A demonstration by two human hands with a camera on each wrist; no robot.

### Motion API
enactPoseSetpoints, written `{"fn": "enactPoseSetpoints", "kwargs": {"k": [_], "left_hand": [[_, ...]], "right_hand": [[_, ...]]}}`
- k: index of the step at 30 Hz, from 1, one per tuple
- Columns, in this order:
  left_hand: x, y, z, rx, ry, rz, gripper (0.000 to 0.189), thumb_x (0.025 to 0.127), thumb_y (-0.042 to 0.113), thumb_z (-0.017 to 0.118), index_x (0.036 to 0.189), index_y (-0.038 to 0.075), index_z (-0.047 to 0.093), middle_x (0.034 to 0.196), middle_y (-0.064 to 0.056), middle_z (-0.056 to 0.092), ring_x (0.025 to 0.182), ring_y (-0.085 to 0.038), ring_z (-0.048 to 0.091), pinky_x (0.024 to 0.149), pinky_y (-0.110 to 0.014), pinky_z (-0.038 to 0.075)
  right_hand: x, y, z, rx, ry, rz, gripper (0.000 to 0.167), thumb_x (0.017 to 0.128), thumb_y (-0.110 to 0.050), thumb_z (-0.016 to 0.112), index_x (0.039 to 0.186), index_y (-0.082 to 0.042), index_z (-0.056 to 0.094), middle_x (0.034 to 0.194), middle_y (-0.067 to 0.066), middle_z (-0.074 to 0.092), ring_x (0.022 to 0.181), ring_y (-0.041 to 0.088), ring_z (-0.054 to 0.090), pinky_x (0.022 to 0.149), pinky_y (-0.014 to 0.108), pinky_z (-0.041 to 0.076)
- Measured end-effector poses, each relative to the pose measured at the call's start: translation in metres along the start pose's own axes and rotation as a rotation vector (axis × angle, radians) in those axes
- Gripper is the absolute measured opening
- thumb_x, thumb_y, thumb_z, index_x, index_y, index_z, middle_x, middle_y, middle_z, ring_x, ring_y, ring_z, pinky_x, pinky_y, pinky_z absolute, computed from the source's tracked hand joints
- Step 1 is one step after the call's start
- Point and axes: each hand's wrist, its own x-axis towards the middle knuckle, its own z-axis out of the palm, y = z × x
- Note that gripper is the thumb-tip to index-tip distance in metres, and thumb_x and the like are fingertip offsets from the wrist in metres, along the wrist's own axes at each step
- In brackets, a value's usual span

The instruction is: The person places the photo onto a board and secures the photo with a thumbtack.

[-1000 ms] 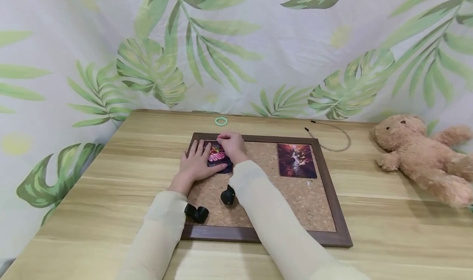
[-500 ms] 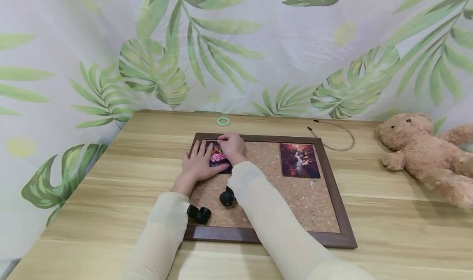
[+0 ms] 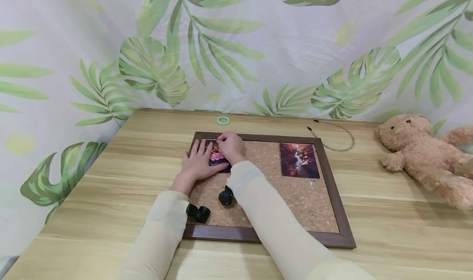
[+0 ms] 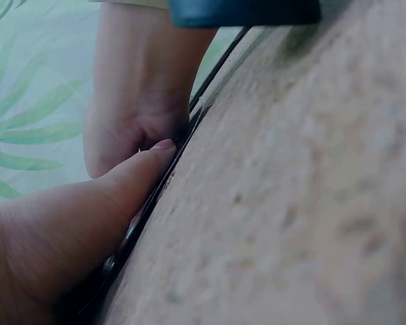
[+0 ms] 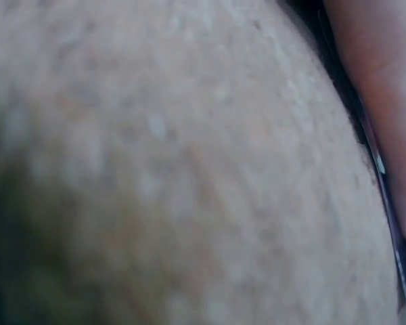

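In the head view my left hand [image 3: 199, 163] lies flat with spread fingers on a dark picture card [image 3: 217, 158] with bright pink print. This card sits at the upper left of a framed cork board [image 3: 262, 189]. Beside it, my right hand [image 3: 232, 148] has its fingers curled at the card's top edge, pinching a small pinkish-red push pin, mostly hidden by the fingers. The left wrist view shows the left thumb [image 4: 139, 172] along the card's edge, close to the right hand [image 4: 142, 101]. A finger presses by the card's edge in the right wrist view.
A second picture card [image 3: 299, 161] is on the board's upper right, a pink dot at its top. Black wrist cameras [image 3: 226, 197] hang over the cork. Behind the board lie a green ring [image 3: 223, 120] and a cord [image 3: 352, 138]. A teddy bear [image 3: 421, 152] lies right.
Both hands keep their places on the card. The whole head view has shifted slightly; nothing on the board has visibly moved.
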Motion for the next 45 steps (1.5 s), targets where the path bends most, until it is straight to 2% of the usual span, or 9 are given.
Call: {"fn": "enactPoseSetpoints", "kwargs": {"k": [5, 12, 21, 34, 39, 45], "left_hand": [[0.0001, 0.0002, -0.0013, 0.0, -0.002, -0.001, 0.095, 0.071, 0.074, 0.034, 0.139, 0.011, 0.014, 0.142, -0.014, 0.003, 0.127, -0.029, -0.006, 0.092, -0.058, 0.008], [-0.0001, 0.0008, -0.002, -0.004, 0.0, 0.002, 0.094, 0.071, 0.073, 0.034, 0.139, 0.01, 0.014, 0.142, -0.014, 0.003, 0.127, -0.029, -0.006, 0.092, -0.058, 0.009], [0.0003, 0.0007, -0.0011, -0.001, -0.001, 0.006, 0.095, 0.071, 0.074, 0.033, 0.139, 0.01, 0.014, 0.142, -0.014, 0.003, 0.128, -0.029, -0.005, 0.091, -0.058, 0.009], [0.0002, 0.0021, -0.0015, 0.017, -0.011, 0.009, 0.092, 0.073, 0.07, 0.036, 0.139, 0.01, 0.014, 0.142, -0.015, 0.003, 0.128, -0.03, -0.005, 0.092, -0.058, 0.01], [0.0009, 0.001, 0.0002, 0.019, -0.007, 0.009, 0.092, 0.073, 0.071, 0.036, 0.139, 0.011, 0.013, 0.142, -0.014, 0.003, 0.128, -0.029, -0.005, 0.092, -0.058, 0.01], [0.0004, 0.0, 0.0007, 0.008, -0.002, 0.007, 0.093, 0.073, 0.071, 0.035, 0.139, 0.011, 0.014, 0.142, -0.015, 0.003, 0.128, -0.029, -0.005, 0.092, -0.058, 0.01]], "right_hand": [[0.0003, -0.0003, 0.0011, -0.011, -0.002, -0.051, 0.011, 0.082, -0.025, 0.059, 0.082, -0.022, 0.069, 0.086, -0.007, 0.063, 0.081, 0.012, 0.056, 0.062, 0.028, 0.041], [0.0012, 0.0027, 0.0033, 0.008, 0.035, -0.035, 0.011, 0.082, -0.025, 0.059, 0.083, -0.022, 0.07, 0.087, -0.006, 0.063, 0.082, 0.012, 0.056, 0.059, 0.028, 0.042], [0.0014, 0.002, 0.0014, -0.01, 0.023, -0.02, 0.012, 0.083, -0.025, 0.057, 0.083, -0.021, 0.068, 0.086, -0.006, 0.063, 0.079, 0.012, 0.056, 0.057, 0.029, 0.041], [0.0012, 0.0041, 0.0013, -0.112, 0.008, -0.099, 0.011, 0.083, -0.021, 0.055, 0.084, -0.019, 0.066, 0.085, -0.006, 0.061, 0.075, 0.011, 0.055, 0.057, 0.029, 0.043], [0.0, 0.0079, 0.0045, -0.065, 0.049, -0.122, 0.011, 0.084, -0.022, 0.056, 0.084, -0.019, 0.067, 0.085, -0.005, 0.061, 0.077, 0.011, 0.056, 0.059, 0.028, 0.043], [-0.0006, 0.0089, 0.0061, 0.046, 0.073, -0.09, 0.01, 0.082, -0.026, 0.059, 0.081, -0.02, 0.066, 0.08, -0.007, 0.06, 0.071, 0.01, 0.054, 0.057, 0.028, 0.041]]}}
